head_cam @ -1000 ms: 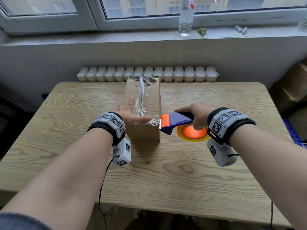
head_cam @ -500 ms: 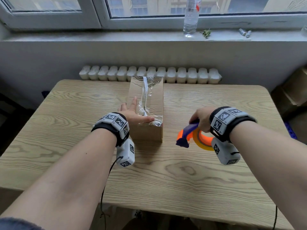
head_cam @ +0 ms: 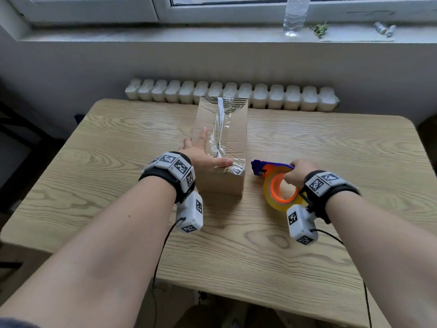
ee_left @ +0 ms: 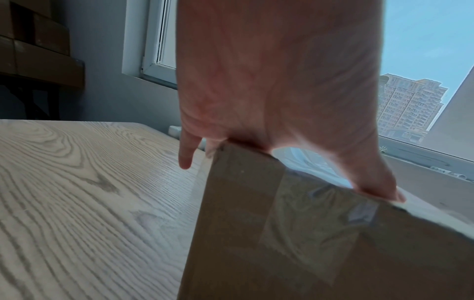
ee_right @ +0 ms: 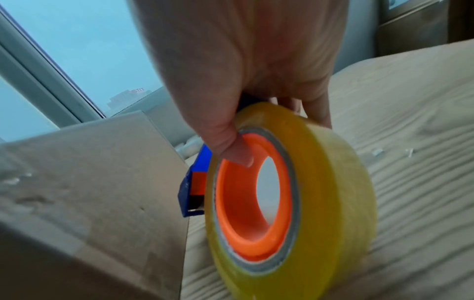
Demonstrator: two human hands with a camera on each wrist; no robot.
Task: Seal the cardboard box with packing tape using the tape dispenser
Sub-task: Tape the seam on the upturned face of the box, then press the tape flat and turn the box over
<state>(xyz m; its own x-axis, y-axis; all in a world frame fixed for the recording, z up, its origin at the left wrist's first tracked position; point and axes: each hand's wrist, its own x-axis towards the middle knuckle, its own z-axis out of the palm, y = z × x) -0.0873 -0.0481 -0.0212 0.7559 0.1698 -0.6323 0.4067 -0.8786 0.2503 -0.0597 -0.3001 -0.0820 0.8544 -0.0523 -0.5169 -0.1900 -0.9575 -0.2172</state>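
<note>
Tape point(head_cam: 218, 129) already runs along the top seam of the cardboard box point(head_cam: 233, 136), crinkled in the middle and folded over the near top edge, where the left wrist view shows a short tab lying down the near face. The box stands lengthwise from about the middle of the wooden table point(head_cam: 331, 147) to its far edge.

The left hand point(head_cam: 201, 155) lies flat on the box top, fingers straight and spread, the thumb pressing the tape end at the near edge. The right hand point(head_cam: 298, 172) holds the tape dispenser point(head_cam: 272, 168) just beside the box's right side and apart from it; its fingers are curled over the blue frame, and the thumb is hooked into the orange core of the yellowish tape roll point(head_cam: 281, 192). No strip can be seen joining roll and box, so the cut looks made.

The step in hand appears to be bedding the tape down. To do it well:

- keep the palm's weight on the box so it cannot slide
- rub the thumb outward from the seam, working the wrinkles toward the tape's edges
- press the near tab firmly onto the face, since a loose end peels first
- keep the dispenser's toothed end clear of the fresh tape.
</note>
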